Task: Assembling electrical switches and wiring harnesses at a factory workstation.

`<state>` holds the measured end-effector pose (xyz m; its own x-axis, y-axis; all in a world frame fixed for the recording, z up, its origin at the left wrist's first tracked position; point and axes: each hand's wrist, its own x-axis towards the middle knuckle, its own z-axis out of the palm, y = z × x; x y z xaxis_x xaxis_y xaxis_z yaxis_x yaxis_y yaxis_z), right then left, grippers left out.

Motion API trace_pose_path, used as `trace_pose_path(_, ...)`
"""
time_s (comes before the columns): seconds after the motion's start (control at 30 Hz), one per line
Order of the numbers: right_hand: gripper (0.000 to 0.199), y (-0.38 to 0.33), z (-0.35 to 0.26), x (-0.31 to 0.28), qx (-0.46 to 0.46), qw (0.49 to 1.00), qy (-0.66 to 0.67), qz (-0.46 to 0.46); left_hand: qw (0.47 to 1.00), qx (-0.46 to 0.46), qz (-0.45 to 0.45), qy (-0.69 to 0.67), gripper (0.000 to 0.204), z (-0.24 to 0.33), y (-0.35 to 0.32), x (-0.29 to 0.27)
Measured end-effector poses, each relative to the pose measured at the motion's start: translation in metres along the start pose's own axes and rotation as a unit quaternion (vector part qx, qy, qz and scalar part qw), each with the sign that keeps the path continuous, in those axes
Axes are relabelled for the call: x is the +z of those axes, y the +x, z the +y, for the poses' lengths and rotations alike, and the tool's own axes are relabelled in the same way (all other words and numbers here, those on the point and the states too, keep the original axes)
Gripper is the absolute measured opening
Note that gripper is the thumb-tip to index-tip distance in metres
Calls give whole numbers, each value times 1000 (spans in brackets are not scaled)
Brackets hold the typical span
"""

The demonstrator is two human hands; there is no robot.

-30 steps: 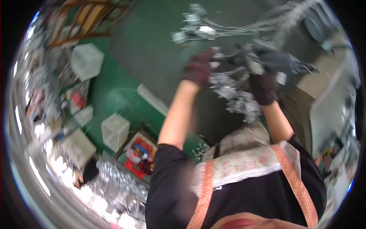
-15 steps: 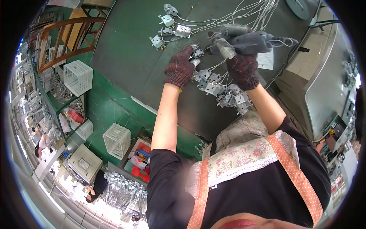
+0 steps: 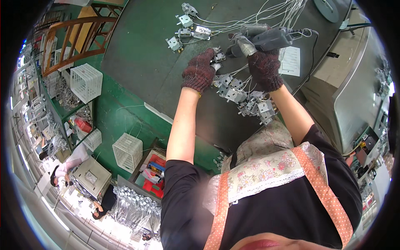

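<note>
My left hand (image 3: 199,71), in a dark red knit glove with pale wrapped fingertips, is closed on a small boxy metal part (image 3: 218,57) above the dark table. In my right hand (image 3: 265,70), gloved the same way, is a dark grey corded electric screwdriver (image 3: 273,39). Its nose points left toward the small part; whether the tip touches it I cannot tell. Just below my hands lies a cluster of similar metal parts (image 3: 235,95) with thin white wires. Several more metal parts (image 3: 183,32) lie farther off to the left, their wires (image 3: 287,14) running to the upper right.
A printed sheet (image 3: 290,61) lies right of my right hand, near the tool's black cord (image 3: 313,54). A grey reel (image 3: 326,9) sits at the far right. Beyond the table's left edge are white crates (image 3: 86,83) and a wooden chair (image 3: 79,31). Other people are in the background.
The screwdriver has shifted slightly left and sits steadier. My left hand stays closed on the metal part, almost unmoved. A person in pale clothing has come farther into view at the lower left.
</note>
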<state>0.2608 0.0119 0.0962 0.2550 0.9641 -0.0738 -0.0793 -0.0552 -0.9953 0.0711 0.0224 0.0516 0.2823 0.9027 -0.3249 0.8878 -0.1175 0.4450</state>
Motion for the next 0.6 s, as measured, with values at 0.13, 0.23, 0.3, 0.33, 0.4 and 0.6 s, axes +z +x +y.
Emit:
trace_pose_path(0.13,27,-2,16,-8,-119,992,-42,-11,1000,5,-9,-11,43,2,0,-2)
trace_pose_path(0.23,18,-1,21,-20,-306,824,-477,-30,991,-19,-77,-107,39,-8,1,2)
trace_pose_path(0.3,16,1,21,-13,-254,903,-345,-32,964,-43,-143,-220,43,-16,-2,13)
trace_pose_path(0.33,15,4,13,-9,-192,957,-214,-28,964,-46,-143,-219,43,-20,-3,16)
trace_pose_path(0.4,15,3,12,4,-1,998,60,7,985,119,-29,-122,37,-25,-3,21)
trace_pose_path(0.6,24,-3,31,11,9,1000,-12,-28,956,-79,208,-191,58,-37,4,-12)
